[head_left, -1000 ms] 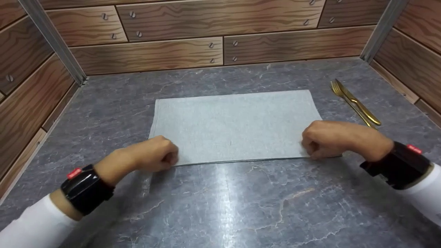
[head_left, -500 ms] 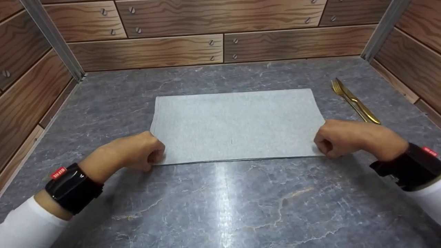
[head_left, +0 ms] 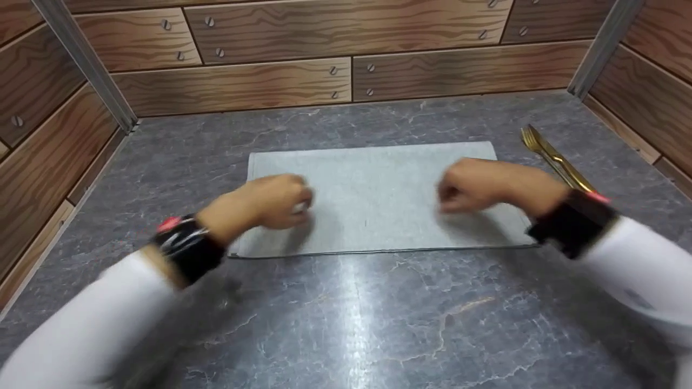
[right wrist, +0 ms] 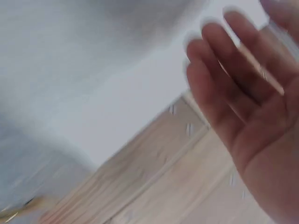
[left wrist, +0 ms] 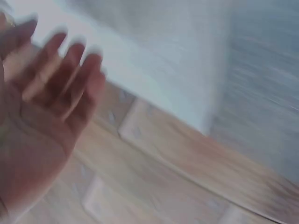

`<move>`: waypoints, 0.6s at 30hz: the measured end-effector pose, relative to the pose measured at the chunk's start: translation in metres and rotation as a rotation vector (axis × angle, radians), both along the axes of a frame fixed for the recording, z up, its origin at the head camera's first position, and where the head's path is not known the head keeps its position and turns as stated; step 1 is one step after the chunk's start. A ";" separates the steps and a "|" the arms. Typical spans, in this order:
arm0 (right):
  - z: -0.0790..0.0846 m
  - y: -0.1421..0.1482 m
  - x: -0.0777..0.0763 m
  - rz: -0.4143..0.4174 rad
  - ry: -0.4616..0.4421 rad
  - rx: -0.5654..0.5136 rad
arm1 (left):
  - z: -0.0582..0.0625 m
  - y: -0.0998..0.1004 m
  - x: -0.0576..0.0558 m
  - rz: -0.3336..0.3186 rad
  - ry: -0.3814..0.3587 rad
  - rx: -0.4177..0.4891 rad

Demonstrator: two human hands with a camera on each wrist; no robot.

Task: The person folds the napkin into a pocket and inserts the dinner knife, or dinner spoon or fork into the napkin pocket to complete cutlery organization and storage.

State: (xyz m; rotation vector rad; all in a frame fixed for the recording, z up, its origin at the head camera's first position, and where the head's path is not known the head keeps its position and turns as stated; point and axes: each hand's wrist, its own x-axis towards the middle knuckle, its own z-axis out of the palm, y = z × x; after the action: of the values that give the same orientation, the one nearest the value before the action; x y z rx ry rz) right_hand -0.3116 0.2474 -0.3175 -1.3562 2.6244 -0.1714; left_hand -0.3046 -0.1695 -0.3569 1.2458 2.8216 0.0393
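Your left hand (head_left: 273, 202) and right hand (head_left: 476, 186) have moved from the near corners, inward and farther, over the pale cloth (head_left: 373, 200). It lies flat on the grey table (head_left: 432, 313) below your fingers, long axis left to right, neither hand clearly nearer. Backs up, loosely bent fingers sit slightly apart, holding nothing.

You worked in a walled booth (head_left: 346, 29)
Plank-printed walls (head_left: 232, 89) met at metal posts (head_left: 84, 62), upper left and upper right of your frame.
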 end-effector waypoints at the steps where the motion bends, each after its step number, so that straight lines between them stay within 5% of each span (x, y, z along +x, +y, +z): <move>1: -0.004 -0.015 -0.007 0.018 0.029 -0.013 | -0.013 0.018 -0.016 0.028 0.013 -0.017; 4: -0.022 -0.055 -0.024 -0.003 0.002 -0.003 | -0.049 0.069 -0.056 0.176 0.004 -0.149; 6: -0.027 -0.078 -0.029 -0.058 -0.069 0.027 | -0.056 0.092 -0.066 0.240 -0.055 -0.219; 9: -0.023 -0.101 -0.028 -0.172 -0.168 0.116 | -0.040 0.109 -0.064 0.292 -0.195 -0.276; 13: -0.017 -0.106 -0.033 -0.276 -0.222 0.211 | -0.004 0.101 -0.054 0.326 -0.353 -0.248; 18: -0.015 -0.071 -0.043 -0.366 -0.291 0.192 | -0.003 0.053 -0.060 0.368 -0.416 -0.151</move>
State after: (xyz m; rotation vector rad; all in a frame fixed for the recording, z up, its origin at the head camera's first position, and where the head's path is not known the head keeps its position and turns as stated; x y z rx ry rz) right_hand -0.3547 0.1763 -0.3330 -0.7218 2.5355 -0.1478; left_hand -0.3646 -0.1163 -0.3599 0.5920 2.5829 0.0881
